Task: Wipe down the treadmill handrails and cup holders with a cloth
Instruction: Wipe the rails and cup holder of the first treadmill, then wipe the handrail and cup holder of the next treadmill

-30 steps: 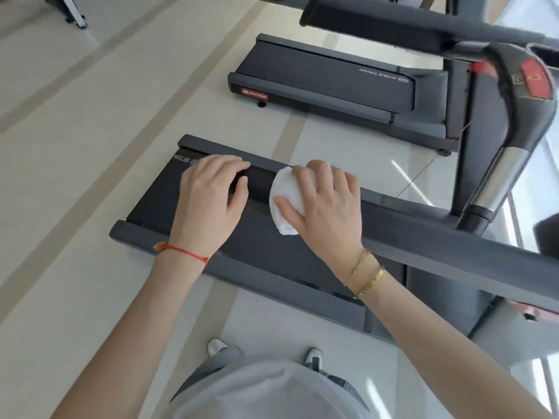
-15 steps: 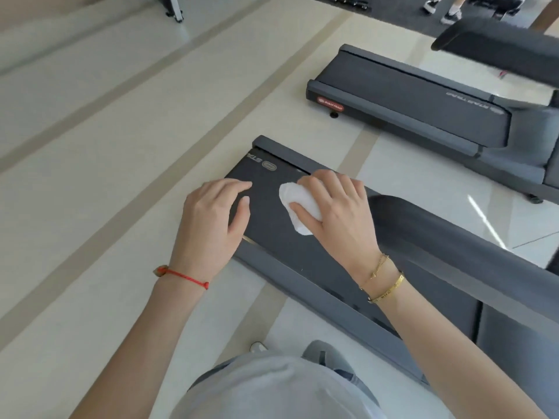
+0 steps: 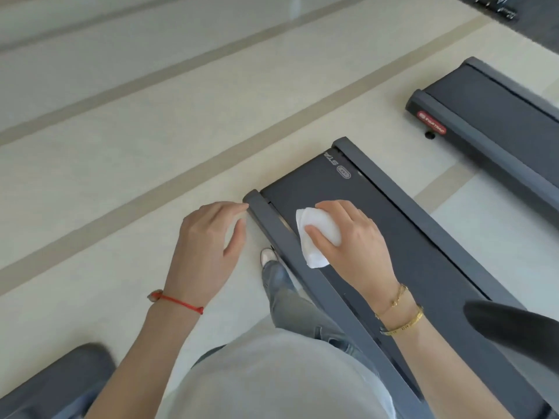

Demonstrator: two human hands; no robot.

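Head view: right hand (image 3: 348, 237), arm extended forward, grips a folded white cloth (image 3: 317, 237) above the treadmill deck (image 3: 408, 252); left hand (image 3: 208, 246) hovers left, fingers relaxed, holding nothing.

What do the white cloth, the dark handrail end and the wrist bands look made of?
Cloth: soft fabric or thick paper, matte, folds limply. Handrail end: probably moulded plastic or rubber, matte black, rounded. Left wrist band: red cord, thin, knotted. Right wrist bracelets: gold-coloured metal, shiny.
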